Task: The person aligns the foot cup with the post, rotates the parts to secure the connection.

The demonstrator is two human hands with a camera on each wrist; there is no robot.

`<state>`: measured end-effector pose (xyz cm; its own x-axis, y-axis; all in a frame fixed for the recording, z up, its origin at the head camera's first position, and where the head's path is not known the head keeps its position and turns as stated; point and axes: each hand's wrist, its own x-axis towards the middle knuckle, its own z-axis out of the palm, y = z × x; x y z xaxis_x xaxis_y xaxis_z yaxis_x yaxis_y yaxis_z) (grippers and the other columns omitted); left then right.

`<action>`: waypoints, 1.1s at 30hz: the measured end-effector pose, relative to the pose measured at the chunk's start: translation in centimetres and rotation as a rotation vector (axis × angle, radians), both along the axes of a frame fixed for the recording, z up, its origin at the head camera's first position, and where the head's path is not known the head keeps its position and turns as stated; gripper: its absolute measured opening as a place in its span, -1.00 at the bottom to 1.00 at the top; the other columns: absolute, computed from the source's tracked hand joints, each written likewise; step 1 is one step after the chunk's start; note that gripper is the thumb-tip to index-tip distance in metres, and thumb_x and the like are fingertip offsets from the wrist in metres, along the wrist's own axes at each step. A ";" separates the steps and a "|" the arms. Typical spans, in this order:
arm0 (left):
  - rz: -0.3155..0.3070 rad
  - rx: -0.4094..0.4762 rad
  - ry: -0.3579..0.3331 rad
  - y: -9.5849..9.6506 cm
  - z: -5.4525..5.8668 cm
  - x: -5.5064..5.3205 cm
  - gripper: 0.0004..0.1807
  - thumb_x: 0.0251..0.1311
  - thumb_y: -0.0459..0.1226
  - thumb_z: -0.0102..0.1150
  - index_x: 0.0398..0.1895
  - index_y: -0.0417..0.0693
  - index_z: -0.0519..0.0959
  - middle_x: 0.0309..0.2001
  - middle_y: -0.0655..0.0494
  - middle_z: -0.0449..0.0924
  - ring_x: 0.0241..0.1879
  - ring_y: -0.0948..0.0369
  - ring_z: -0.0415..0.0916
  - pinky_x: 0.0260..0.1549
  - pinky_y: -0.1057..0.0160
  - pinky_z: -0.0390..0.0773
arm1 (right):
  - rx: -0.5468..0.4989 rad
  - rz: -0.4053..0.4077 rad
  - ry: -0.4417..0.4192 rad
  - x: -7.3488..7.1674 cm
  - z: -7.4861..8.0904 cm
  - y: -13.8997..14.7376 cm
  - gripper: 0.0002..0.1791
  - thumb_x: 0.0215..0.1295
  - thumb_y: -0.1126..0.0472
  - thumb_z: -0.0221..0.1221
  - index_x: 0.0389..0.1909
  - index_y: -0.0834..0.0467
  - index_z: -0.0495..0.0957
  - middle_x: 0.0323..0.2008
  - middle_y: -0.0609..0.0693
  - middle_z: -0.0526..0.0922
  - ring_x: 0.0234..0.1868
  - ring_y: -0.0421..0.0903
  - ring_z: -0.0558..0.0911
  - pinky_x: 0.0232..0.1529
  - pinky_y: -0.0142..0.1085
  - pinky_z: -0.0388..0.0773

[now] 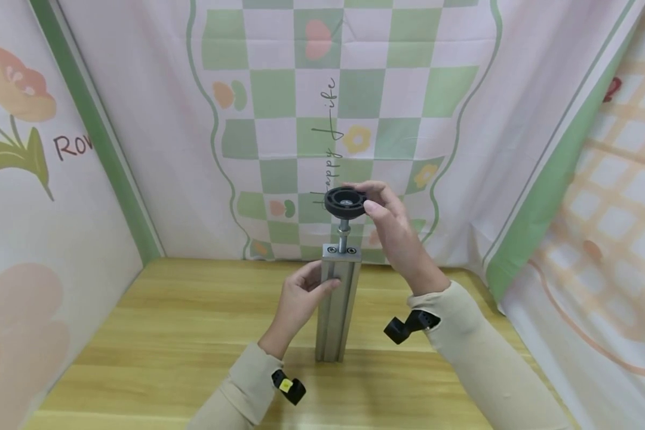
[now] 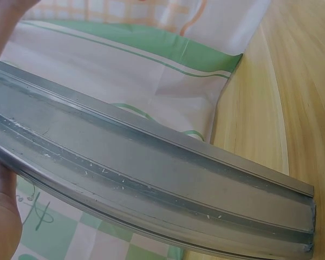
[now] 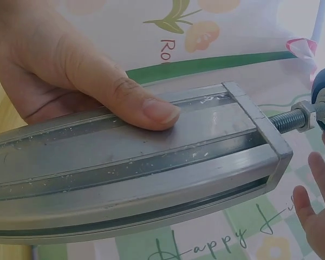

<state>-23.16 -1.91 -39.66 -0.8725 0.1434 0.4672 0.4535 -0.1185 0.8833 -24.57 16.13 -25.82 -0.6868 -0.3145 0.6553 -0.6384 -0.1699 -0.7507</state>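
An aluminium profile (image 1: pixel 333 322) stands upright over the table, its long grooves dotted with small light flecks in the wrist views. On its top, a metal end plate (image 3: pixel 260 135) carries a threaded stud (image 1: pixel 343 240) with a nut. A black levelling foot (image 1: pixel 331 207) crowns the stud. My left hand (image 1: pixel 301 295) grips the profile near the top, thumb on the near face and fingers behind. At the foot's right rim, my right hand (image 1: pixel 400 236) pinches it between thumb and fingers; only some of those fingers show in the right wrist view.
The wooden table (image 1: pixel 193 322) spreads below. Behind it hangs a printed curtain (image 1: pixel 365 95), with more patterned cloth (image 1: pixel 596 239) on the right and a flowered panel (image 1: pixel 48 209) on the left. Black camera mounts (image 1: pixel 290 387) are strapped to both wrists.
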 end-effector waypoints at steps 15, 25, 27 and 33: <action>0.005 -0.004 -0.003 0.0 -0.1 -0.1 -0.64 0.21 -0.33 0.40 0.09 -0.14 0.65 -0.10 0.00 0.70 -0.11 0.14 0.64 -0.14 0.25 0.66 | -0.037 -0.139 0.059 0.6 0.6 -1.1 -0.66 0.22 0.35 0.27 -0.14 0.10 0.29 -0.06 0.01 0.37 -0.04 0.05 0.45 0.07 -0.27 0.45; 0.013 -0.007 -0.012 0.2 -0.1 -0.2 -0.63 0.19 -0.30 0.43 0.07 -0.13 0.65 -0.13 0.01 0.71 -0.14 0.14 0.65 -0.17 0.25 0.66 | 0.043 -0.072 0.003 0.5 0.9 -1.0 -0.34 0.43 0.05 -0.13 0.49 0.20 0.11 0.44 0.10 0.21 0.43 0.00 0.21 0.44 0.08 -0.03; 0.010 -0.007 -0.014 0.1 -0.1 -0.2 -0.63 0.19 -0.30 0.43 0.07 -0.12 0.65 -0.12 0.02 0.71 -0.13 0.14 0.65 -0.16 0.24 0.66 | 0.029 0.049 -0.055 0.3 1.1 -0.9 -0.34 0.48 0.05 -0.29 0.53 0.21 0.04 0.47 0.17 0.20 0.45 0.05 0.20 0.46 0.07 -0.10; 0.009 -0.007 -0.018 0.1 -0.1 -0.2 -0.63 0.19 -0.31 0.43 0.08 -0.13 0.65 -0.13 0.01 0.71 -0.13 0.14 0.65 -0.16 0.25 0.66 | 0.011 0.284 -0.178 -0.4 1.2 -0.5 -0.36 0.51 0.16 -0.53 0.56 0.21 0.01 0.45 0.28 0.25 0.48 0.13 0.21 0.49 0.01 -0.06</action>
<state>-23.38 -1.78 -39.73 -0.8819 0.1389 0.4504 0.4385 -0.1087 0.8921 -24.99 15.63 -24.60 -0.6742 -0.5159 0.5285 -0.4257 -0.3133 -0.8489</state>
